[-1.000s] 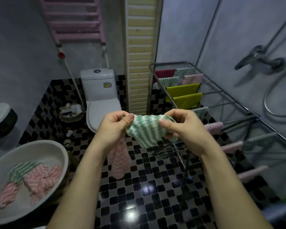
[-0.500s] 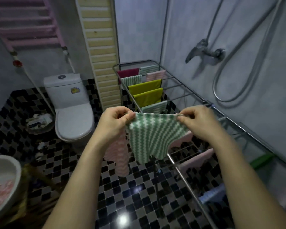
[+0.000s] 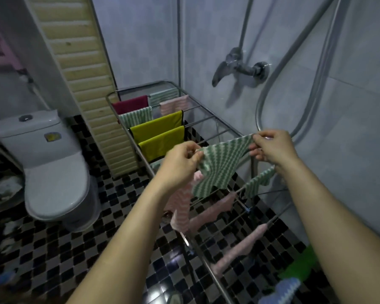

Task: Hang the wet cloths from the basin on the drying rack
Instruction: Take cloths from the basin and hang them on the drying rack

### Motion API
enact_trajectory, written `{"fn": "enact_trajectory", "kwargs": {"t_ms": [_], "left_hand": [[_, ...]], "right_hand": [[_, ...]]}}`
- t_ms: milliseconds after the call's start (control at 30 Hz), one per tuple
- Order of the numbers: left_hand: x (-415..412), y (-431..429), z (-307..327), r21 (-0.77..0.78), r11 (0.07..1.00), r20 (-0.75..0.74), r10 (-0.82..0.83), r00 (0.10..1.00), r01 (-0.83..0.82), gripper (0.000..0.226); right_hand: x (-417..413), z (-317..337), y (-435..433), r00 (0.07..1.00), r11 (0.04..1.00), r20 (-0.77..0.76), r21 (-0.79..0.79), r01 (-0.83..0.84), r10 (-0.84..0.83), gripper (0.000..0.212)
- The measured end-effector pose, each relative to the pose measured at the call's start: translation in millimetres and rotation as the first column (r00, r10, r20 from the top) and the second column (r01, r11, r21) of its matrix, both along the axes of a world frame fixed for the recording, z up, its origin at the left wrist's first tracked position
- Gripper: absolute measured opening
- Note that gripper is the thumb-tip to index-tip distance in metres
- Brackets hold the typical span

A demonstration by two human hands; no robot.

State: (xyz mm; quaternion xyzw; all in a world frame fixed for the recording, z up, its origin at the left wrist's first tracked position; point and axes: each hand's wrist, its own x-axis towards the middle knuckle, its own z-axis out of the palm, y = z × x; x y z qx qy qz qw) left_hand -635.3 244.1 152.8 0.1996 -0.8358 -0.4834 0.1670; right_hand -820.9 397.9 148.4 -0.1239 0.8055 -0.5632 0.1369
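A green-and-white zigzag cloth (image 3: 219, 165) is stretched between my hands above the metal drying rack (image 3: 208, 119). My left hand (image 3: 180, 163) pinches its left top corner; my right hand (image 3: 272, 148) pinches the right top corner. A pink zigzag cloth (image 3: 181, 207) also dangles from under my left hand, beside the rack's near rail. The rack carries a maroon cloth (image 3: 131, 104), two yellow cloths (image 3: 157, 133), and green and pink cloths on several bars. The basin is out of view.
A white toilet (image 3: 51, 167) stands at the left on the black-and-white tiled floor (image 3: 119, 205). A shower tap (image 3: 239, 64) and hose hang on the wall right of the rack. A slatted panel (image 3: 81, 69) stands behind the rack's far end.
The view has swung right, taking the basin out of sight. Both hands have spread the green cloth wider and carried it over the rack's middle bars.
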Motion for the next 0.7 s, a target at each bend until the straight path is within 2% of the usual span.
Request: {"fn": "enact_trajectory", "kwargs": {"t_ms": [100, 267, 367, 500, 600, 700], "left_hand": [[-44, -9, -31, 0.063, 0.992, 0.125, -0.116, 0.985, 0.109, 0.015], [-104, -21, -79, 0.196, 0.956, 0.308, -0.272, 0.912, 0.219, 0.018], [-128, -32, -90, 0.325, 0.928, 0.317, -0.29, 0.903, 0.183, 0.021], [-160, -57, -101, 0.397, 0.911, 0.315, -0.246, 0.917, 0.108, 0.017], [-188, -77, -118, 0.478, 0.878, 0.323, -0.192, 0.926, 0.016, 0.015], [-202, -91, -130, 0.485, 0.869, 0.371, -0.101, 0.923, -0.099, 0.011]], "right_hand": [[-33, -25, -9, 0.994, 0.994, 0.013, 0.023, 0.107, -0.107, 0.015], [-75, -61, -18, 0.968, 0.962, 0.017, 0.119, 0.246, -0.25, 0.018], [-93, -77, -21, 0.951, 0.94, 0.002, 0.151, 0.306, -0.31, 0.014], [-119, -92, -36, 0.934, 0.921, -0.004, 0.166, 0.353, -0.358, 0.014], [-155, -123, -52, 0.947, 0.928, -0.106, 0.195, 0.318, -0.302, 0.024], [-160, -131, -80, 0.962, 0.944, -0.103, 0.192, 0.27, -0.254, 0.023]]}}
